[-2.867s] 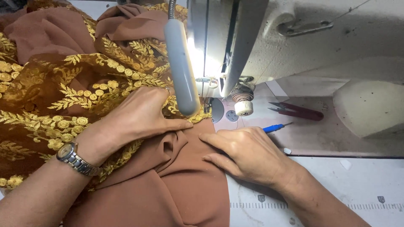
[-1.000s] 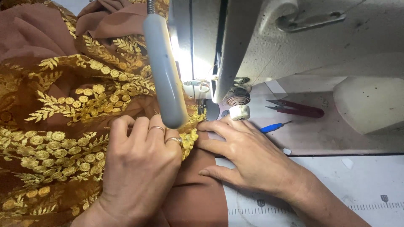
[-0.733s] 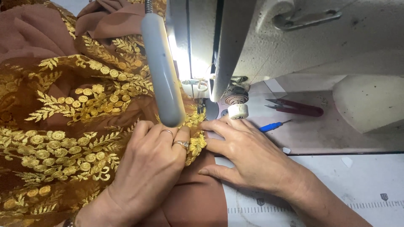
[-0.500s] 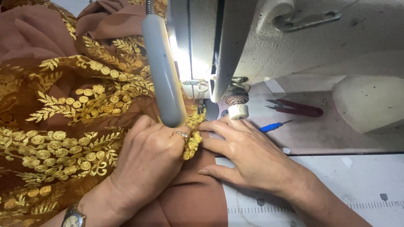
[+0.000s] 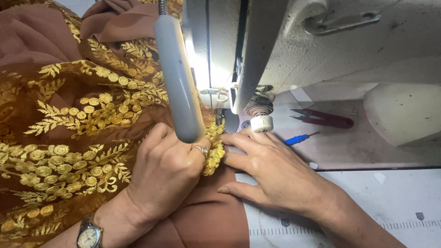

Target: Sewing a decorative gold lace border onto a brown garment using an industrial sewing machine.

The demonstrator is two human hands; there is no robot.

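Head view: gold-embroidered brown fabric

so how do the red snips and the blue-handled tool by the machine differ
The red snips are the larger of the two, with a dark red handle and two pointed blades; the blue-handled tool is slimmer, with a single thin metal tip. The snips lie farther from the right hand, while the blue tool lies just beyond its fingers. Both rest untouched on the sewing machine bed.

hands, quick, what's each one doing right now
Left hand: closed, pinching the gold embroidered fabric edge.
Right hand: open, flat on the brown cloth by the sewing machine.
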